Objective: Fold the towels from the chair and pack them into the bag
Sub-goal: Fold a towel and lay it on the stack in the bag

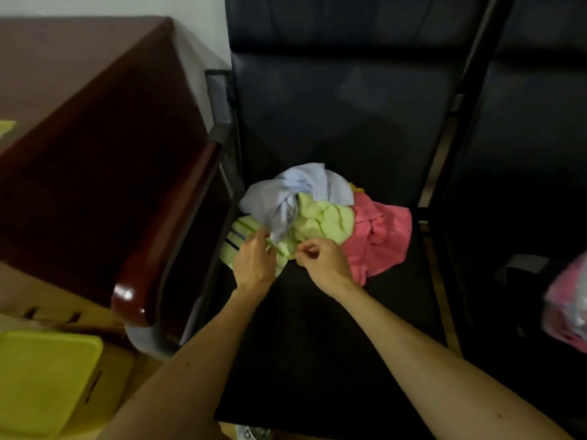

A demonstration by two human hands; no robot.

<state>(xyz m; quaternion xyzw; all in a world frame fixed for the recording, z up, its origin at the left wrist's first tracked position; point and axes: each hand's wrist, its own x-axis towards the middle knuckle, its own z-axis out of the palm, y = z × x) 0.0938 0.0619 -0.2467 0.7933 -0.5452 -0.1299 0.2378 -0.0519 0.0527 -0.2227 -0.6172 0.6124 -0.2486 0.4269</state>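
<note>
Left hand [254, 262], right hand [320, 262] both pinching green towel [327, 220], pink towel [381, 236] beside, wooden armrest [165, 242]

Fig. Item counts, head view.
- Towels, heaped on seat: 3 sure, i.e. 1 pale-blue towel [295, 188], 1 light-green towel [327, 220], 1 pink towel [378, 239]. The striped green piece [235, 236] at the heap's left edge is either a 4th or part of the green one; can't tell.
- Black chairs: 2, side by side: near chair [317, 344], second chair [524, 154].
- Hands: 2: left hand [254, 262], right hand [320, 258].
- Wooden armrest [165, 236]: 1.
- Yellow lid [44, 379]: 1.
- Blurred pink-white bundle [568, 309], rt. edge: 1.
</note>
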